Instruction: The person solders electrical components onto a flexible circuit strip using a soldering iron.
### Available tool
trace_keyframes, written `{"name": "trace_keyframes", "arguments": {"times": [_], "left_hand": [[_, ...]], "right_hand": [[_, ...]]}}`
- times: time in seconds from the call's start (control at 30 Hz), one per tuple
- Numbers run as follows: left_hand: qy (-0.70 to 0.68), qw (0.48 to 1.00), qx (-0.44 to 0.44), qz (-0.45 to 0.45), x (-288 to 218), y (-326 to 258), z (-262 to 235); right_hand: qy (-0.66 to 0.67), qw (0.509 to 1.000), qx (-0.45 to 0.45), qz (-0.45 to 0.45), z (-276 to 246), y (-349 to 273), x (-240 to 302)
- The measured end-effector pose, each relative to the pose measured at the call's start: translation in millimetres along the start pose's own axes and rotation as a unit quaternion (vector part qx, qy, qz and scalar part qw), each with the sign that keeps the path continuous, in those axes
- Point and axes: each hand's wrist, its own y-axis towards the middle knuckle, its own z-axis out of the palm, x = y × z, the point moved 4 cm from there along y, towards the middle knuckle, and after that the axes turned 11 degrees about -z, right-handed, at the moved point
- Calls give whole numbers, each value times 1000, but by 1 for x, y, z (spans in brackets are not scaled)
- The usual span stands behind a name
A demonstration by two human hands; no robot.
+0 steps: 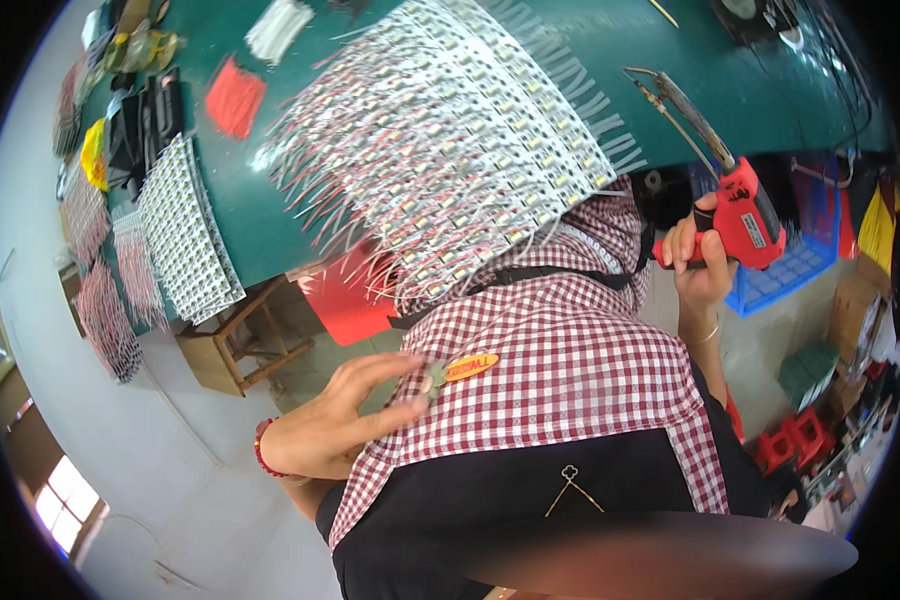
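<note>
Green worktable [670, 60] piled with wired LED strips [450, 150], grey floor [120, 470]

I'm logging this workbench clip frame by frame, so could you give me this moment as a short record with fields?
right hand: right hand wrapped around the red soldering gun, metal tip pointing up over the table
left hand: left hand lying on the checked apron, fingers touching a small orange tag
wrist: red bead bracelet on the left one
table: green table bearing fanned rows of white strips with red and white wires
beside it: wooden stool, blue crate
</note>
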Motion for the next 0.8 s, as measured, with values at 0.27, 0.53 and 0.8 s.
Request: {"name": "trace_keyframes", "arguments": {"times": [0.27, 0.53, 0.8], "left_hand": [[197, 973, -76, 93, -39, -4, -17], [142, 988, 34, 56, -34, 13, -28], [136, 975, -33, 175, -38, 7, -40]], "right_hand": [[22, 999, 19, -14, 5, 25, 1], [-4, 999, -14, -35, 1, 34, 6], [18, 999, -34, -13, 3, 42, 0]]}}
